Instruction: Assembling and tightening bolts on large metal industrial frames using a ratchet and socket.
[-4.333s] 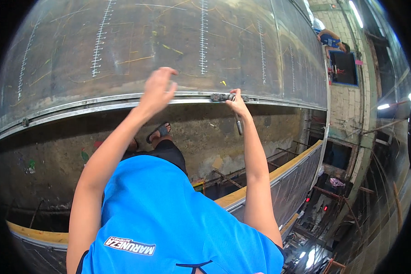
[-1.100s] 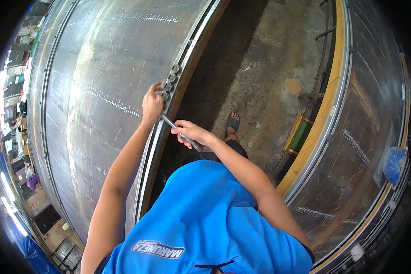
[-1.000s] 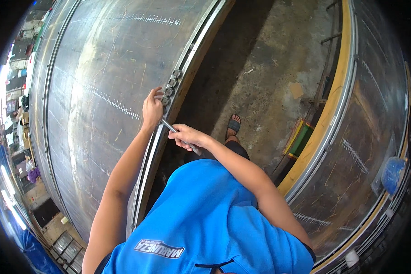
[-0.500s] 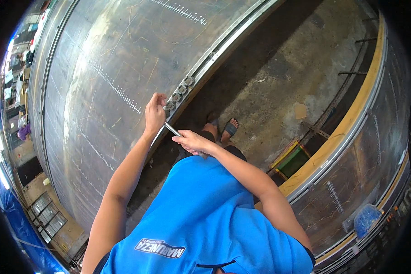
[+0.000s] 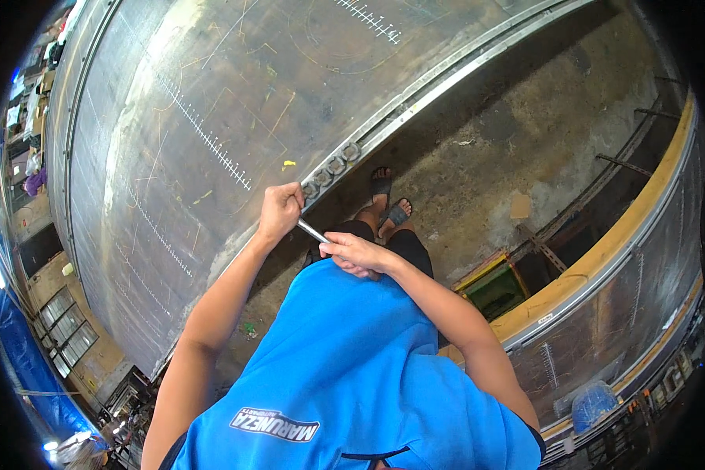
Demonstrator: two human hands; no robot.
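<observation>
My right hand is wrapped round the lower end of a silver metal bar, a slim tool handle, close to my blue shirt. The bar's upper end reaches to my left hand, which is closed in a fist at the edge of a large metal table. Whatever the left fingers hold is hidden. Just beyond that fist, several chunky dark metal pieces, like nuts, sit in a row along the slotted rail of the table edge.
Below the table edge lies a stained concrete floor, where my sandalled feet stand. A second curved-looking table with a yellow-brown edge is at the right, with a blue helmet-like object. A framed green panel leans beneath it.
My left fingers have curled from a looser, raised pose into a fist. The view has shifted, so the table edge and nut-like pieces appear farther right. Both feet now show more fully.
</observation>
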